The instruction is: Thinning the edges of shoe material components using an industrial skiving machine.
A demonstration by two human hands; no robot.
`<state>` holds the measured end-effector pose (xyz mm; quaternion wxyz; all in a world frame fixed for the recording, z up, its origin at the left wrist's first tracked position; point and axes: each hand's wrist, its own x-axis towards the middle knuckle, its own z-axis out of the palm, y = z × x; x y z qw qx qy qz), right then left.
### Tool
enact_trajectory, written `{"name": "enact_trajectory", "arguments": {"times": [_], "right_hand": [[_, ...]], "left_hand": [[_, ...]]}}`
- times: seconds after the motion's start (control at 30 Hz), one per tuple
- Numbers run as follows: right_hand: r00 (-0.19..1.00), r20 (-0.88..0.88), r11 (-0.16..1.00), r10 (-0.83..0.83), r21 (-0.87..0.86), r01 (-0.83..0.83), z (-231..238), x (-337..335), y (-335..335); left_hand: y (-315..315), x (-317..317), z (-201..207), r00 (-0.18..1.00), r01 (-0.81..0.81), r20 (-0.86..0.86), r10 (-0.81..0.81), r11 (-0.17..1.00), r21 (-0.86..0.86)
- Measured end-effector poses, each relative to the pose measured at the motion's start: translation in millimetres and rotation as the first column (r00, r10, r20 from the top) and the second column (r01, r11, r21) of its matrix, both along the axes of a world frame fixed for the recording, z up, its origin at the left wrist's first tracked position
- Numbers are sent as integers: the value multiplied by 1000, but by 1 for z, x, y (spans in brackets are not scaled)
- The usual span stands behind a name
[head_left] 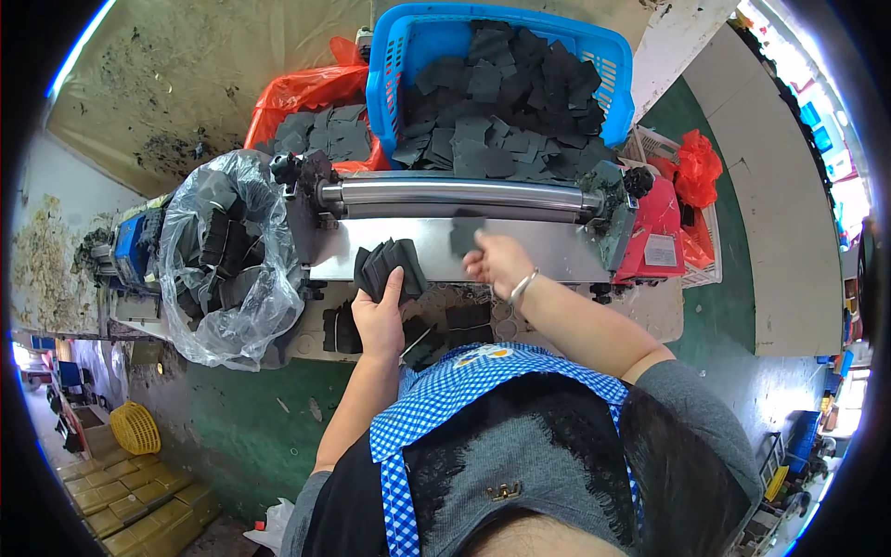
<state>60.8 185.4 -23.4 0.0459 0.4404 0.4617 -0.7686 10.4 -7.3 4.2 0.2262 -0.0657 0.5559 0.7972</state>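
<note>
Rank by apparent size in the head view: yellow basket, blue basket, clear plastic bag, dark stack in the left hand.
1. Blue basket
2. Clear plastic bag
3. Dark stack in the left hand
4. Yellow basket, though it is farther away

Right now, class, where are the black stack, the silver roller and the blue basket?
Black stack (380,262), head view: fanned upper part.
Silver roller (459,192), head view: cylinder's middle.
Blue basket (501,13), head view: far rim.

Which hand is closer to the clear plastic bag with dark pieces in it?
Left. The left hand, gripping a dark stack, is to the bag's right; the right hand is farther right, over the metal plate.
</note>
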Motion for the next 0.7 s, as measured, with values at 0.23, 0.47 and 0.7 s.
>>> {"name": "enact_trajectory", "arguments": {"times": [0.23, 0.47, 0.7], "right_hand": [[860, -136, 816, 492, 417, -400, 31, 9, -44], [988, -126, 982, 84, 181, -60, 26, -9, -9], [979, -97, 961, 178, 230, -152, 17, 0, -13]], "left_hand": [[4, 3, -18, 986, 39, -163, -35, 999, 22], [1, -3, -11, 1000, 18, -10, -18, 1000, 26], [4, -4, -4, 1000, 3, -28, -3, 1000, 18]]}}
